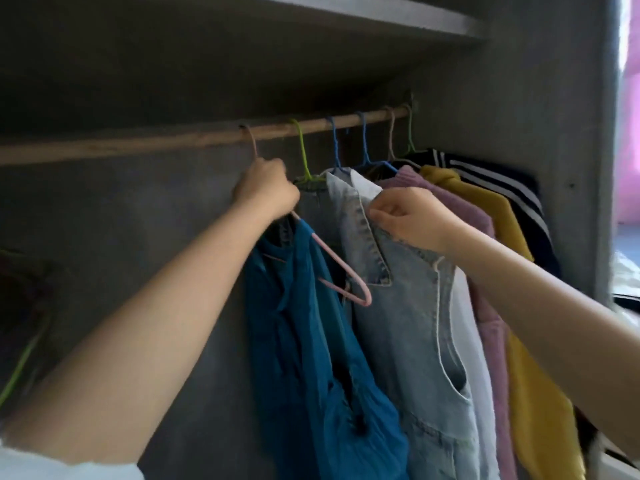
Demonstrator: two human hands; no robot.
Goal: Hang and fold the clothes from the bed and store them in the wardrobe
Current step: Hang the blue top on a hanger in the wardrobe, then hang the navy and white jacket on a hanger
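On the rail (194, 142), toward its middle, hangs a pink hanger (341, 268) carrying a teal top (304, 341); its hook sits over the rail left of all the other hooks. My left hand (265, 188) grips the neck of that hanger just under the hook, fingers curled tight round it. The top droops off the hanger, bunched, with the hanger's right shoulder bare and poking out over the fabric.

Just right of it hangs a denim vest (408, 323). My right hand (412, 216) pinches its collar edge between thumb and curled fingers. Behind the vest, toward the right end of the rail, in order: a white shirt (363, 185), a lilac sweater (446, 206), a mustard sweater (485, 202), then a dark garment with white stripes (505, 183) against the wardrobe's side panel (554, 98). Hooks there are green, blue, blue, pink, green.

Above the rail runs a shelf (363, 15). At the wardrobe's far left edge a green hanger (20, 362) shows, blurred. A white sleeve (62, 469) covers my left upper arm.
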